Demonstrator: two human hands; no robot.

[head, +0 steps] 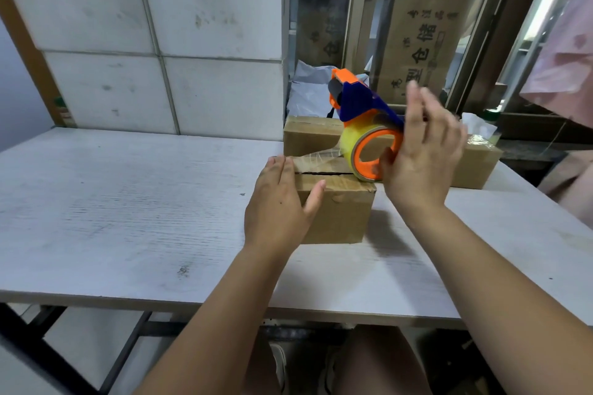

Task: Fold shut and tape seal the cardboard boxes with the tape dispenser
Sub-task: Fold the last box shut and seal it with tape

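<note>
While my left hand [276, 202] lies flat against the left end of the box [337, 212], fingers straight and together and thumb spread onto the top flap, my right hand [420, 154] holds the dispenser [362, 125]. Its thumb is hooked in the orange core; its fingers are raised and blurred.

- Tape [321, 155]: clear strip, stretched from the yellow roll to my left fingertips, lying along the far flap beside the seam, which shows as a dark slit.
- Dispenser: blue and orange, roll resting on the box's right end, head tilted up and away from me.
- Box: between my hands, on the table [128, 196].
- Second box [311, 135]: just beyond my left fingertips.
- Third box [478, 163]: beyond my right hand, partly hidden by it.
</note>
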